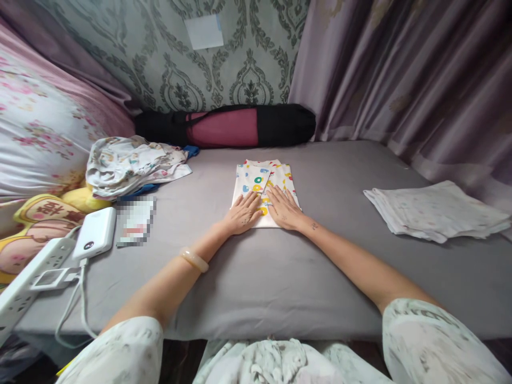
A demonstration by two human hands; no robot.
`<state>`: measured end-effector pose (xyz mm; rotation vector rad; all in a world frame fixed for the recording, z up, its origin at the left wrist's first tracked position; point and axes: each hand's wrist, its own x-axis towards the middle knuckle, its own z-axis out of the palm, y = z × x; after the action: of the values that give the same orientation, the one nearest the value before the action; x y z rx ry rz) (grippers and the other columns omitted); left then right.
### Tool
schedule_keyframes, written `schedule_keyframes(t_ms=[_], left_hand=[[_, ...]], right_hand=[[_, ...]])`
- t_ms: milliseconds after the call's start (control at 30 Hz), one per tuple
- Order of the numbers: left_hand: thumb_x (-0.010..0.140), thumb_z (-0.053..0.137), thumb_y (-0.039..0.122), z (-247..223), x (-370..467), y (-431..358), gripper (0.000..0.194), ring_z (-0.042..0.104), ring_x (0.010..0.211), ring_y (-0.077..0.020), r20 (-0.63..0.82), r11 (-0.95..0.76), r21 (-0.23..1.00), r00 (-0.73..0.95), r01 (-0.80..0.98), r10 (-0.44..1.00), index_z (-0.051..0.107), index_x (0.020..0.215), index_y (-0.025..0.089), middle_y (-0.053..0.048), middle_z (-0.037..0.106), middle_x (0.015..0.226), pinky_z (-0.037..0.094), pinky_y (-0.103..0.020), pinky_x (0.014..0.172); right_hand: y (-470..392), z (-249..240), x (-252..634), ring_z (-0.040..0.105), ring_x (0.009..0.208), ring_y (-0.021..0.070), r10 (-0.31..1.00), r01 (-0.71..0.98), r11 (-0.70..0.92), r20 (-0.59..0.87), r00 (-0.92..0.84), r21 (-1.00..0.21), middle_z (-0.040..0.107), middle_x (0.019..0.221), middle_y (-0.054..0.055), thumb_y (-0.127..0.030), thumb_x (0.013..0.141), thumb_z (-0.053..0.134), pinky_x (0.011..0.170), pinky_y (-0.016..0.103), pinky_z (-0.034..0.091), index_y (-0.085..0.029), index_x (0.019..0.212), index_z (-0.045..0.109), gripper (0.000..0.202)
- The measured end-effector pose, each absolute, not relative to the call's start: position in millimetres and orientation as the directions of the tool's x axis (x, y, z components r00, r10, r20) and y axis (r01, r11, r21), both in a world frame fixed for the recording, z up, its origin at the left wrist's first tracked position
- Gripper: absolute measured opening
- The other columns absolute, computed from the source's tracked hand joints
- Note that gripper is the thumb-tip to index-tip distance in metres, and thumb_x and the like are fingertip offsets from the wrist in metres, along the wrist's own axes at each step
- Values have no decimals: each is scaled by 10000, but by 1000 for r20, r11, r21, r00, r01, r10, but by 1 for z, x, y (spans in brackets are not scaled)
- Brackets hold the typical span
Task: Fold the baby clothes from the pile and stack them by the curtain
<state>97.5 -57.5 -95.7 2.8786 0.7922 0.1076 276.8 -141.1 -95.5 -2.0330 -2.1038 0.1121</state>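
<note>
A white garment with colourful prints (282, 173) lies folded into a small flat rectangle on the grey sheet (224, 277). My left hand (244, 214) rests palm down on its lower left part, fingers stretched out. On the lower right part lies my right hand (283, 208), likewise flat with straight fingers. Both hands press on the cloth without gripping it, their fingertips close together near its middle. What lies under the palms is hidden.
At the left are a crumpled printed cloth pile (132, 165), a white power bank (96, 233), a power strip (34, 277) and a blurred packet (136, 221). Folded pale cloth (436, 210) lies right. A black and maroon bag (224, 127) lies along the wall.
</note>
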Motion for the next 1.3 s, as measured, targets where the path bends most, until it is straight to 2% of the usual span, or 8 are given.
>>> schedule_keyframes(t_ms=[167, 333, 500, 667, 833, 1000, 1200, 1300], left_hand=[[997, 144, 527, -93, 65, -48, 653, 73, 1494, -218, -43, -864, 233, 892, 447, 450, 211, 1533, 159, -95, 156, 1613, 100, -444, 1210], [982, 214, 572, -94, 41, -46, 694, 94, 1492, -260, -26, -845, 262, 879, 466, 476, 223, 1524, 139, -148, 176, 1605, 126, -471, 1202], [936, 406, 588, -90, 22, -52, 597, 349, 1377, -310, 190, -902, 242, 894, 357, 405, 469, 1380, 194, -169, 379, 1491, 303, -500, 1123], [895, 547, 522, -86, 18, -56, 416, 537, 1140, -266, 288, -923, 228, 884, 309, 367, 615, 1182, 230, -129, 565, 1257, 435, -452, 991], [963, 472, 398, -79, 21, -59, 291, 602, 1061, -224, 286, -964, 108, 922, 242, 263, 648, 1077, 196, -105, 656, 1131, 466, -362, 898], [998, 374, 294, -73, 26, -65, 305, 639, 984, -208, 250, -981, -56, 954, 187, 168, 651, 992, 167, -104, 694, 1013, 465, -341, 863], [1018, 307, 303, -77, 33, -61, 345, 659, 827, -199, 348, -929, -18, 873, 370, 341, 609, 964, 144, -109, 702, 895, 488, -324, 772], [1026, 300, 338, -80, 33, -57, 349, 663, 835, -192, 345, -916, 28, 856, 401, 385, 595, 987, 155, -99, 706, 896, 494, -312, 771]], right_hand=[[-155, -96, 300, 106, 1483, 229, 991, 962, 117, 92, -96, -247, 200, 1600, 123, -340, 962, 246, 1204, 464, 118, -100, 1507, 295, 597], [-172, -104, 327, 192, 1465, 269, 987, 956, 113, 140, -78, -270, 271, 1572, 154, -418, 973, 278, 1186, 467, 211, -112, 1456, 388, 582], [-194, -102, 341, 360, 1373, 283, 958, 948, 166, 271, -90, -273, 436, 1450, 170, -381, 978, 321, 1127, 473, 330, -140, 1358, 503, 485], [-213, -88, 334, 520, 1146, 262, 939, 936, 195, 333, -91, -294, 579, 1208, 134, -299, 967, 392, 1024, 442, 423, -181, 1218, 612, 354], [-223, -79, 325, 534, 1105, 267, 951, 924, 227, 273, -143, -308, 596, 1208, 117, -333, 930, 505, 977, 444, 441, -215, 1187, 634, 311], [-225, -77, 325, 519, 1135, 278, 953, 927, 233, 257, -158, -294, 578, 1251, 119, -382, 878, 593, 992, 440, 434, -205, 1233, 605, 397], [-220, -80, 328, 529, 1098, 267, 953, 943, 207, 271, -134, -261, 592, 1226, 120, -256, 869, 547, 971, 416, 452, -174, 1259, 589, 401], [-216, -84, 334, 540, 1076, 258, 955, 950, 185, 276, -112, -253, 611, 1197, 110, -159, 861, 487, 953, 405, 460, -183, 1254, 601, 410]])
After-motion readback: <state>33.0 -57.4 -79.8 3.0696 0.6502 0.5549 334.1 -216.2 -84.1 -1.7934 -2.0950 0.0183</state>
